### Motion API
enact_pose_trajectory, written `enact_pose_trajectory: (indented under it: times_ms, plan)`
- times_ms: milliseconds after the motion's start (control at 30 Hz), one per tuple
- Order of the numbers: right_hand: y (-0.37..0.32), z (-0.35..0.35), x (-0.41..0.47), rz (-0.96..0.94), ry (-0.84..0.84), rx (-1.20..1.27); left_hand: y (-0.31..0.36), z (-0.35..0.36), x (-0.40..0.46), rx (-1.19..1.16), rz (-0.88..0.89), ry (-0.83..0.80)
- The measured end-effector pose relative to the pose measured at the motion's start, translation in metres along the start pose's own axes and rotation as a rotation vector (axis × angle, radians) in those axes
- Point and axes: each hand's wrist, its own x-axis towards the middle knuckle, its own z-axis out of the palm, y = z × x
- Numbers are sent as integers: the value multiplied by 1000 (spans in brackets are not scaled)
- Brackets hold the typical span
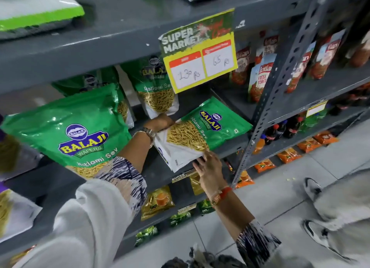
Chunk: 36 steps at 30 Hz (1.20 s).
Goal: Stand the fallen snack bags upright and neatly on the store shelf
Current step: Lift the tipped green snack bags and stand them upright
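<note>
Both hands hold one green snack bag (202, 132) that lies tilted on the grey shelf (230, 147), its top pointing right. The left hand (160, 122) grips its upper edge; its fingers are hidden behind the bag. The right hand (209, 167) has its fingers (200, 163) spread flat under the white bottom corner. Another green bag (68, 127) stands at the left.
</note>
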Motion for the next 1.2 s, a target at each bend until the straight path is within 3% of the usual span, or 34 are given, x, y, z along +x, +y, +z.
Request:
enact_pose_trajectory:
  times_ms: [200,267,367,600,833,1200]
  plan:
    - [-17,-19,2,87,-194,82,-5,9,-24,-146,-177,-121]
    - [-19,-30,2,70,-247,8,-12,19,-33,-344,-198,-171]
    - [-23,-53,7,34,-314,2,-18,40,-50,-560,-242,-97]
    - [-45,-86,-19,59,-418,-53,-26,68,-112,-811,-146,71]
    - [-59,-105,-56,59,-618,-80,-17,68,-190,-959,-63,-4]
    - [-76,-36,-16,-265,-510,-205,-10,60,-154,-979,-106,337]
